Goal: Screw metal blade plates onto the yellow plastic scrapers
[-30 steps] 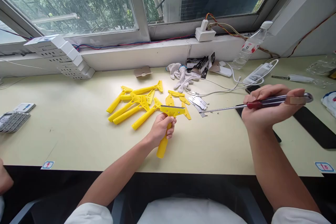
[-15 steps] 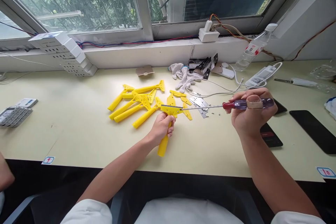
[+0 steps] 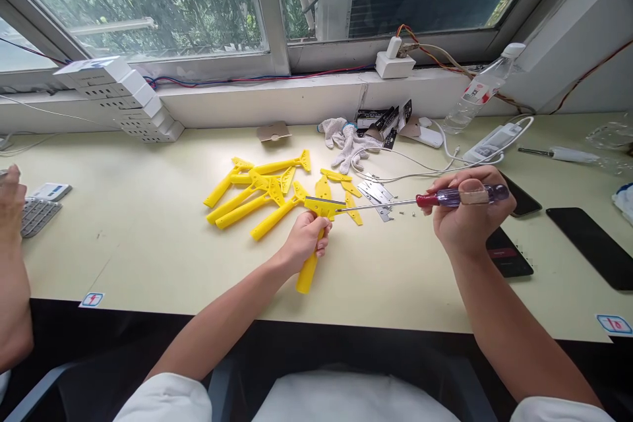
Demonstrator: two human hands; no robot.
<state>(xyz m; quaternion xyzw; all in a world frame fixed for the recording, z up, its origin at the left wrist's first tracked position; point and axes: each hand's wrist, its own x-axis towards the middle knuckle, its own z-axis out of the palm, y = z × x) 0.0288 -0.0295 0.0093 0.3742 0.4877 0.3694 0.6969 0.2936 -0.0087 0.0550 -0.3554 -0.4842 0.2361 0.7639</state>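
My left hand (image 3: pixel 307 239) is wrapped round the handle of a yellow plastic scraper (image 3: pixel 307 275), whose head carries a thin metal blade. In my right hand (image 3: pixel 467 214) is a screwdriver (image 3: pixel 448 198) with a clear purple and red handle. Its shaft points left, and the tip meets the right side of the scraper head; whether it sits in a screw is too small to tell. Several more yellow scrapers (image 3: pixel 247 208) lie to the left. Behind the held head are loose yellow plates (image 3: pixel 352 201), with metal blades (image 3: pixel 378 196) and small screws (image 3: pixel 401 213) to their right.
White knitted gloves (image 3: pixel 346 142) and black packets lie at the back. A white cable runs to a power strip (image 3: pixel 492 143) near a plastic bottle (image 3: pixel 477 93). Phones (image 3: pixel 591 244) lie at right. Stacked white boxes (image 3: pixel 131 102) stand back left. Another person's arm (image 3: pixel 12 277) reaches in at far left.
The screwdriver and my right hand have shifted slightly left. The scraper stays almost still. At the far left, the other person's arm and hand have come up over the table edge.
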